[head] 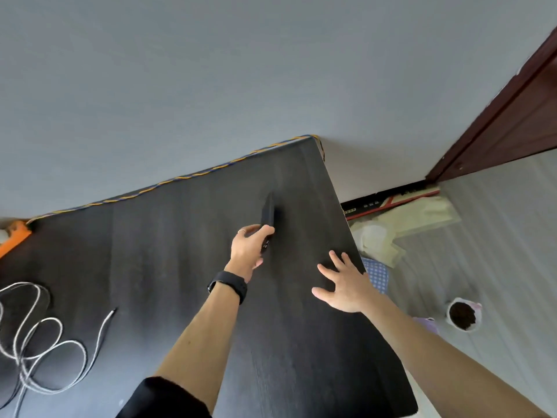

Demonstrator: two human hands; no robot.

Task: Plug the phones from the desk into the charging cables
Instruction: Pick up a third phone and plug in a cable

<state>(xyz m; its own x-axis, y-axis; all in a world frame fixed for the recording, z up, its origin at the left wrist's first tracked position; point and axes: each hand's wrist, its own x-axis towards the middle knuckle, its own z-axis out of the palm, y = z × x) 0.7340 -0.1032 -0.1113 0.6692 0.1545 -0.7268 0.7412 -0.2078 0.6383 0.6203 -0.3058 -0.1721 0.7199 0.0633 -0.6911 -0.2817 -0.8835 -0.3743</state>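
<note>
Black phone [267,217] edge-on in left hand [247,251] fingers' pinch, face hidden; right hand [346,286] fingers spread.

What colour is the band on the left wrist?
Black, seen in the head view: the band sits just below the left hand.

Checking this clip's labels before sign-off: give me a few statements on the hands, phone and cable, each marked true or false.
1. The left hand grips a dark phone. True.
2. The right hand holds a second phone. False: it is empty, its fingers spread over the desk.
3. The white cable is plugged into the phone. False: it lies coiled at the desk's left, its plug end free.
4. The left wrist wears a black band. True.
</note>
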